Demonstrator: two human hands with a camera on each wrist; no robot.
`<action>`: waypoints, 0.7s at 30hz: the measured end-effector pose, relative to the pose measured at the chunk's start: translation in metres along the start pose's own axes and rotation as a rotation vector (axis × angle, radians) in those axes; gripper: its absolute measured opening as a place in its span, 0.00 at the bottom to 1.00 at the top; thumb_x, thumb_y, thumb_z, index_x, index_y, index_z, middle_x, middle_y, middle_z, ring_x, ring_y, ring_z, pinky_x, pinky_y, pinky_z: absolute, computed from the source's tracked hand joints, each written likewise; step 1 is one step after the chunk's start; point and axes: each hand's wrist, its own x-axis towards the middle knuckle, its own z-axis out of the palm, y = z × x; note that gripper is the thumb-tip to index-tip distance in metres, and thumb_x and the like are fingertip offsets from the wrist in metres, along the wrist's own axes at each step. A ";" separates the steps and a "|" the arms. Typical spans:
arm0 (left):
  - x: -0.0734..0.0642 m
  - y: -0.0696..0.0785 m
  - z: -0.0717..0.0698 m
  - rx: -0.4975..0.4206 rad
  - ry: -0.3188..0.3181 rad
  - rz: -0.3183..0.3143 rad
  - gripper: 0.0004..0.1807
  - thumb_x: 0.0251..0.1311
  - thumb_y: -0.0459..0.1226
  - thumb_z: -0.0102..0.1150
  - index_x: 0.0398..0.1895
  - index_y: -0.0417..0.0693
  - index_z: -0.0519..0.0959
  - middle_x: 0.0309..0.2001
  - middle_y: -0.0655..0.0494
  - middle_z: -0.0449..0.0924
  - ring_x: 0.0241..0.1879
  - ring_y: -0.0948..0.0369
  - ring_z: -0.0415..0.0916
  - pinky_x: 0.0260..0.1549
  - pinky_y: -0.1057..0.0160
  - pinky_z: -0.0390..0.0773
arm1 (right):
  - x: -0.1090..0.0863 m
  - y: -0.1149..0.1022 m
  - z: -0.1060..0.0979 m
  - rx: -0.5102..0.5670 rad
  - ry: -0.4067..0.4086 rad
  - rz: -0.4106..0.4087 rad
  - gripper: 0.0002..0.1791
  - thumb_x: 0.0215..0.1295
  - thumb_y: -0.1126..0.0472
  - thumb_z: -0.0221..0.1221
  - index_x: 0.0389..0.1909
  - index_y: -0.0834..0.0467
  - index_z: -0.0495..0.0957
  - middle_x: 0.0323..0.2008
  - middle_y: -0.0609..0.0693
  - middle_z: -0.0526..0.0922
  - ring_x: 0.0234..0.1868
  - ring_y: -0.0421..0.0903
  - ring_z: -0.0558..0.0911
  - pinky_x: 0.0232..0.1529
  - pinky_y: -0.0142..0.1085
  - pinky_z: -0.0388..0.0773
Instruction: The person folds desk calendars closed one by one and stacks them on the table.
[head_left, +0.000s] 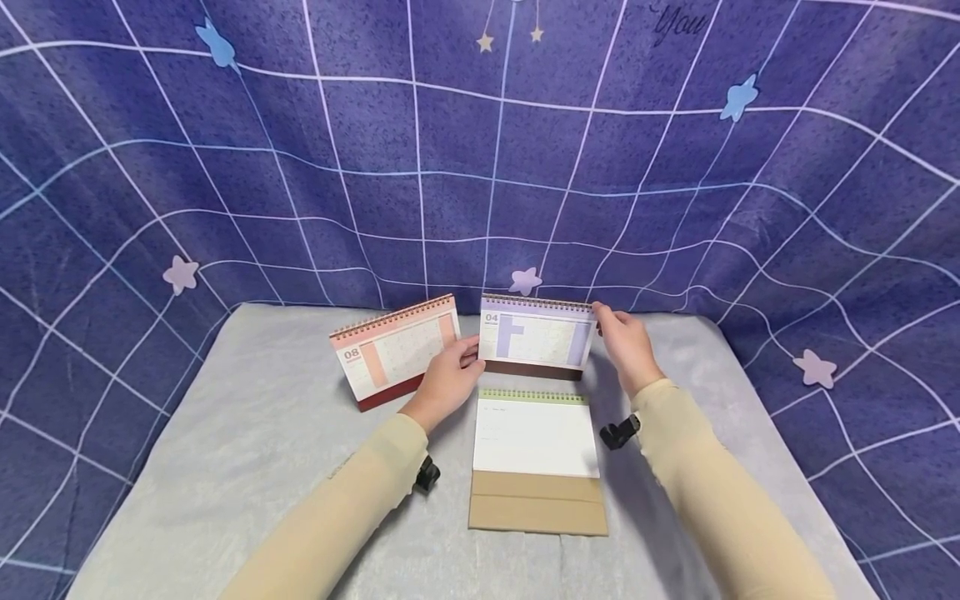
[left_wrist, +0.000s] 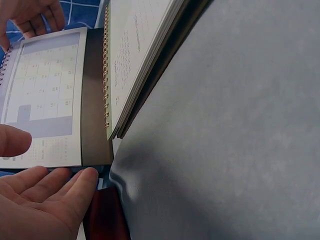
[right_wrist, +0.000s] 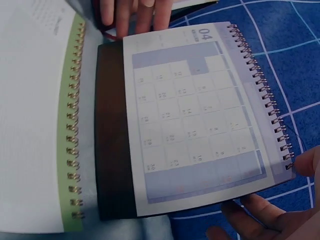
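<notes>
A purple desk calendar (head_left: 536, 340) marked 04 stands upright on a dark brown base. At its left edge is my left hand (head_left: 448, 377), fingers (left_wrist: 60, 190) straight along the side and thumb apart from them in front of the page. My right hand (head_left: 628, 343) holds the upper right corner, its thumb by the wire binding and its fingers at the side edge, partly hidden behind. To the left, an orange desk calendar (head_left: 401, 350) marked 08 stands at an angle on a red base. Nearer me, a green-topped desk calendar (head_left: 536, 433) shows a mostly white page above its tan base.
All three calendars stand on a table with a grey cloth (head_left: 247, 467). Behind it hangs a blue curtain (head_left: 450, 208) with a grid and stars. A small black camera (head_left: 621, 432) sits at the right wrist, another (head_left: 427, 475) at the left.
</notes>
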 end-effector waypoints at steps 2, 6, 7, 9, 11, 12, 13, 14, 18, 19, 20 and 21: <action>-0.001 0.002 0.000 -0.002 -0.007 -0.005 0.32 0.89 0.38 0.59 0.90 0.41 0.72 0.87 0.41 0.76 0.84 0.42 0.80 0.84 0.43 0.82 | 0.001 -0.001 0.000 0.002 0.009 0.004 0.39 0.87 0.36 0.54 0.76 0.66 0.81 0.77 0.66 0.81 0.79 0.61 0.77 0.92 0.58 0.67; -0.001 0.003 0.000 0.000 -0.010 -0.002 0.32 0.89 0.37 0.59 0.90 0.40 0.71 0.88 0.41 0.76 0.84 0.42 0.80 0.84 0.43 0.82 | 0.001 -0.005 0.001 0.025 0.020 0.015 0.38 0.85 0.38 0.55 0.75 0.66 0.81 0.77 0.66 0.81 0.80 0.61 0.76 0.92 0.57 0.67; -0.001 0.003 0.000 0.000 -0.010 0.001 0.32 0.88 0.37 0.59 0.90 0.40 0.71 0.87 0.40 0.76 0.83 0.42 0.81 0.83 0.43 0.82 | 0.000 -0.005 0.001 0.030 0.021 0.018 0.38 0.85 0.39 0.55 0.75 0.66 0.81 0.78 0.66 0.81 0.80 0.61 0.76 0.93 0.58 0.67; 0.000 0.001 0.000 0.001 -0.008 -0.001 0.33 0.88 0.37 0.59 0.90 0.41 0.71 0.87 0.40 0.77 0.83 0.42 0.82 0.83 0.44 0.83 | 0.000 -0.006 0.002 0.038 0.026 0.023 0.37 0.84 0.39 0.56 0.74 0.67 0.81 0.79 0.66 0.81 0.82 0.61 0.76 0.94 0.57 0.66; 0.000 0.000 0.000 0.006 -0.006 -0.002 0.32 0.88 0.38 0.59 0.90 0.41 0.73 0.87 0.41 0.76 0.82 0.42 0.82 0.82 0.43 0.83 | 0.000 -0.006 0.002 0.053 0.028 0.026 0.37 0.84 0.40 0.57 0.74 0.67 0.82 0.80 0.66 0.81 0.84 0.62 0.76 0.95 0.57 0.65; 0.000 -0.001 -0.001 0.009 -0.003 0.000 0.32 0.87 0.38 0.58 0.89 0.41 0.74 0.87 0.42 0.77 0.82 0.42 0.82 0.82 0.43 0.83 | 0.000 -0.005 0.003 0.062 0.029 0.027 0.37 0.84 0.40 0.57 0.74 0.67 0.82 0.80 0.66 0.81 0.84 0.61 0.77 0.94 0.56 0.66; 0.000 -0.002 -0.001 0.013 0.001 0.003 0.31 0.88 0.39 0.58 0.88 0.42 0.75 0.87 0.42 0.77 0.82 0.43 0.82 0.82 0.43 0.83 | 0.000 -0.004 0.003 0.075 0.030 0.027 0.37 0.83 0.40 0.57 0.73 0.67 0.82 0.80 0.65 0.81 0.83 0.61 0.78 0.93 0.55 0.68; 0.002 -0.004 -0.001 0.017 0.008 0.001 0.30 0.87 0.39 0.59 0.88 0.43 0.76 0.87 0.44 0.78 0.81 0.44 0.83 0.81 0.43 0.84 | 0.000 -0.003 0.004 0.089 0.031 0.027 0.37 0.83 0.41 0.57 0.73 0.68 0.82 0.79 0.65 0.81 0.82 0.60 0.79 0.92 0.54 0.70; 0.008 -0.014 -0.001 0.032 0.023 0.010 0.29 0.87 0.42 0.61 0.85 0.45 0.80 0.85 0.46 0.80 0.80 0.47 0.84 0.81 0.44 0.84 | -0.001 0.000 0.007 0.165 0.038 0.031 0.37 0.83 0.42 0.58 0.76 0.67 0.81 0.74 0.61 0.82 0.66 0.51 0.85 0.81 0.45 0.80; 0.009 -0.016 -0.001 0.037 0.026 0.014 0.29 0.87 0.42 0.62 0.84 0.45 0.80 0.85 0.45 0.80 0.80 0.46 0.84 0.81 0.44 0.84 | -0.001 0.001 0.007 0.181 0.038 0.032 0.38 0.83 0.42 0.58 0.78 0.67 0.80 0.73 0.60 0.82 0.62 0.49 0.85 0.78 0.43 0.82; 0.011 -0.020 0.000 0.041 0.034 0.019 0.28 0.86 0.43 0.62 0.84 0.46 0.80 0.85 0.45 0.81 0.81 0.47 0.83 0.82 0.43 0.83 | -0.002 0.001 0.007 0.194 0.037 0.031 0.38 0.83 0.43 0.58 0.79 0.68 0.78 0.73 0.60 0.82 0.58 0.46 0.85 0.76 0.41 0.83; 0.013 -0.023 0.001 0.047 0.039 0.032 0.28 0.86 0.44 0.63 0.84 0.47 0.81 0.84 0.44 0.81 0.82 0.46 0.82 0.82 0.43 0.83 | -0.003 0.001 0.008 0.204 0.037 0.029 0.39 0.83 0.43 0.58 0.80 0.68 0.78 0.73 0.59 0.82 0.55 0.44 0.85 0.73 0.39 0.84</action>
